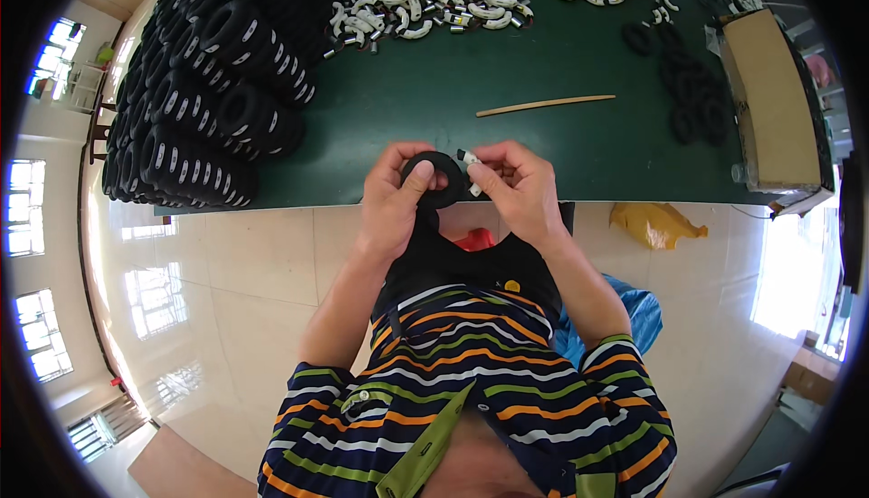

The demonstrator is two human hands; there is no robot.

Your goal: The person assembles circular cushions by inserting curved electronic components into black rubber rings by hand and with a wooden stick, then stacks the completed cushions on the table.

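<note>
My left hand (396, 192) is closed round a black rubber ring (441, 168), thumb on its face and fingers behind. Close to the ring's right side, my right hand (520, 188) pinches a small curved white piece (473, 172) with a dark end. Piece and ring are almost touching; whether they meet I cannot tell. Both hands are held at the front edge of the green table (389, 118). Beyond them on the table lies a thin wooden stick (546, 105).
Black rings (195, 109) are stacked high on the left. Curved white pieces (434, 0) with metal ends are heaped at the back. Loose black rings (692, 90) lie right, beside a cardboard box (778, 100). A yellow bag (656, 225) is on the floor.
</note>
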